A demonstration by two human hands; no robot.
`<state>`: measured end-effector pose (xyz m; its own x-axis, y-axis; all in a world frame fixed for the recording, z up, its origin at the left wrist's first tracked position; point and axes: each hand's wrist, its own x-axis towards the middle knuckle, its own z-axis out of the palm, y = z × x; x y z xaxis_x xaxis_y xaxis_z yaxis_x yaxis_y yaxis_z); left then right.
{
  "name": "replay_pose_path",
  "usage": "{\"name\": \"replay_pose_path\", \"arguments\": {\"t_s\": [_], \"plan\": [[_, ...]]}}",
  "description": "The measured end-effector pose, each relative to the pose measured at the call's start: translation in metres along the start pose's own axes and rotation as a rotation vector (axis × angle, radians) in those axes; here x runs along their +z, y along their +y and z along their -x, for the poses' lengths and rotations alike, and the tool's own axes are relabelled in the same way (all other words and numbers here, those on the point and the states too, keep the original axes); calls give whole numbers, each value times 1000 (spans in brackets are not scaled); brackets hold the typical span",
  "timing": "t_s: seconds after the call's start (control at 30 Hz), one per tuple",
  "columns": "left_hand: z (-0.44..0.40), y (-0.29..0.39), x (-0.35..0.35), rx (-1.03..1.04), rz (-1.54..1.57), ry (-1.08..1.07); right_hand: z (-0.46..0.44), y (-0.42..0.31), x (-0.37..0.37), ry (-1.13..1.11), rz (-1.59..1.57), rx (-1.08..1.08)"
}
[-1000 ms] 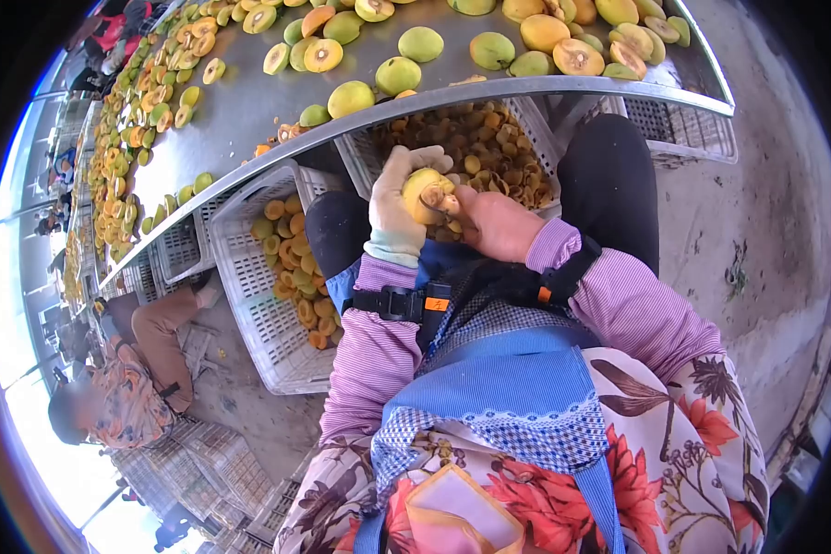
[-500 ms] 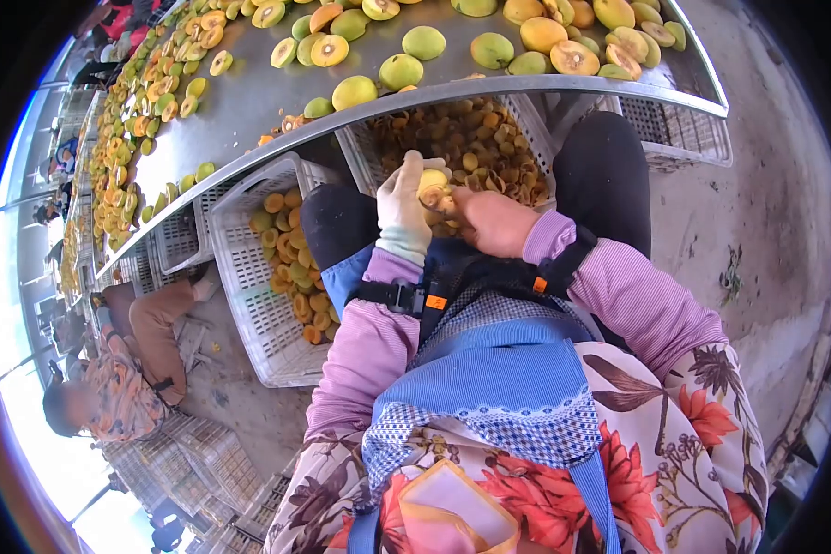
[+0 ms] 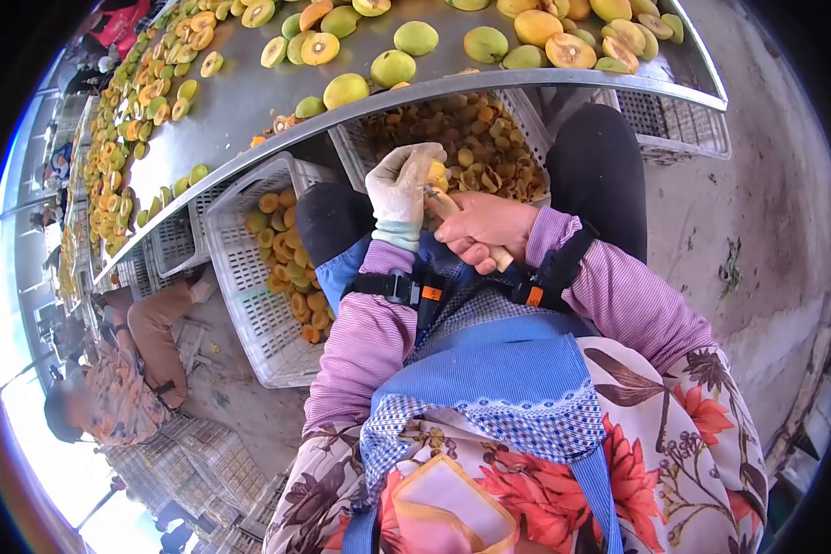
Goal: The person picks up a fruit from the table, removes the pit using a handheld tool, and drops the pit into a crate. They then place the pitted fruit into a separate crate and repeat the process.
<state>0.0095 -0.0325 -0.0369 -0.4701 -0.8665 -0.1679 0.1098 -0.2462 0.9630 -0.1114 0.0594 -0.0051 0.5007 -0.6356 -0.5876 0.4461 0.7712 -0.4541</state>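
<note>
My left hand (image 3: 400, 189), in a pale glove, is closed around a yellow fruit piece (image 3: 437, 174), mostly hidden by the fingers. My bare right hand (image 3: 489, 226) grips a wooden-handled tool (image 3: 500, 258), whose metal tip lies against or close to the fruit. Both hands are above my lap, in front of a crate (image 3: 349, 152) of orange-brown fruit pieces under the table edge. To the left stands a white crate (image 3: 249, 328) with hollowed-looking fruit halves inside.
A metal table (image 3: 240, 97) bears many green and orange fruits, whole and halved. Another crate (image 3: 688, 129) is beneath its right end. At the left sits a person (image 3: 125, 392) in patterned clothing beside stacked crates (image 3: 203, 462).
My right hand has turned and its fingers have curled round the handle, which now shows. Less of the fruit is visible in my left hand, which has shifted slightly.
</note>
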Motion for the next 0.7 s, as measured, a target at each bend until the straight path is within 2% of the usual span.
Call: {"name": "replay_pose_path", "arguments": {"t_s": [0.03, 0.13, 0.23, 0.37, 0.43, 0.47, 0.6, 0.7], "plan": [[1, 1, 1, 25, -11, -6, 2, -2, 0, -60, -77, 17], [3, -2, -2, 65, -27, -79, 14, -7, 9, 93, 215, 29], [0, -6, 2, -49, -23, -27, 7, -3, 9, 339, 899, -29], [13, 11, 8, 40, -131, -95, 17, 4, 0, -93, -16, 55], [21, 16, 13, 109, -270, -149, 23, 9, 0, -137, -79, 67], [20, 16, 12, 216, -324, -218, 25, 11, -2, -152, -91, 70], [21, 38, 12, -64, -157, -331, 39, 11, 1, -235, -99, 6], [25, 48, 18, -77, -153, -310, 44, 11, 2, -250, -117, -18]]}}
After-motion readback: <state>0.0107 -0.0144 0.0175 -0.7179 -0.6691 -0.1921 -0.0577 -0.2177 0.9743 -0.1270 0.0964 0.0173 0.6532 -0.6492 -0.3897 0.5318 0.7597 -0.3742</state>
